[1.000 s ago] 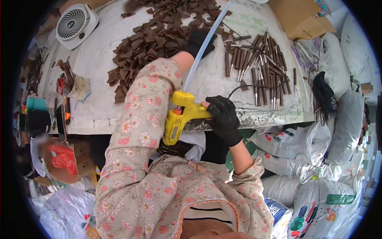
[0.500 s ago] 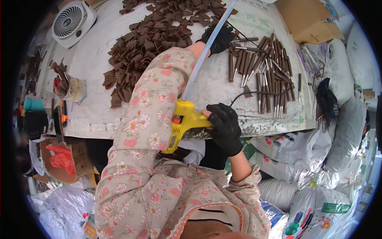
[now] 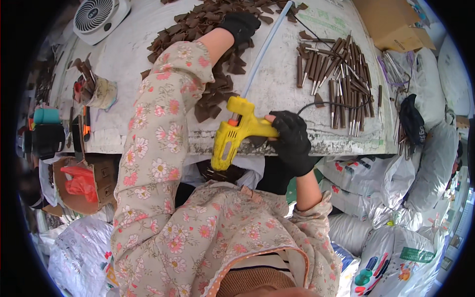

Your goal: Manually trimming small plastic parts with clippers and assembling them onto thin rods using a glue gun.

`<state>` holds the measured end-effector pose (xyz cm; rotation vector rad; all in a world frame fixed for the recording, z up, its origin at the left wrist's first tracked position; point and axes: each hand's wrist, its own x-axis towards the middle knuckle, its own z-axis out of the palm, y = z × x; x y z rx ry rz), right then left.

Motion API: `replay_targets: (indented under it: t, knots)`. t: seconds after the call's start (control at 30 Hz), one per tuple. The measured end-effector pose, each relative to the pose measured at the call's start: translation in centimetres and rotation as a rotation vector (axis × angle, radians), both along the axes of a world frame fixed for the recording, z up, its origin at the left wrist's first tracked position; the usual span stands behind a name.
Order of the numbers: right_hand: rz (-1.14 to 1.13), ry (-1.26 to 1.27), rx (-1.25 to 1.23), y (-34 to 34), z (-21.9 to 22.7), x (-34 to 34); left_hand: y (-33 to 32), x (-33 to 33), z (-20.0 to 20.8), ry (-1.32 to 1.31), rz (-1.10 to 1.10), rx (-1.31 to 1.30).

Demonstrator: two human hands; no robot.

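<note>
Two black-gloved hands work at a white bench (image 3: 277, 94). The right hand (image 3: 292, 141) has its grip closed around a yellow glue gun (image 3: 240, 129), held just over the bench's near edge, with a long pale glue stick (image 3: 262, 49) jutting from its back. The left hand (image 3: 241, 25) (floral sleeve stretched forward) rests on a heap of brown pieces (image 3: 210, 29); whether its grip is open or closed cannot be told. Brown-tipped sticks (image 3: 336, 74) lie to the right, a small white fan (image 3: 99, 17) far left.
</note>
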<state>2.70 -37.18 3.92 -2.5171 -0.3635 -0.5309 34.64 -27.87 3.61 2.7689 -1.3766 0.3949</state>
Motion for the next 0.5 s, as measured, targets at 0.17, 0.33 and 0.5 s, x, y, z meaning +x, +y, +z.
replay_targets:
  t: [0.17, 0.33, 0.5]
  knots:
    - [0.052, 0.19, -0.062, -0.9, 0.6, 1.0, 1.8, -0.7, 0.8, -0.027, -0.175, -0.185]
    - [0.026, 0.265, -0.083, -2.8, 1.4, 0.6, 4.9, -7.0, 5.0, -0.213, -0.066, -0.503]
    - [0.052, 0.361, -0.036, -2.2, 1.4, 1.8, 10.2, -12.1, 6.5, 0.493, -0.001, -0.911]
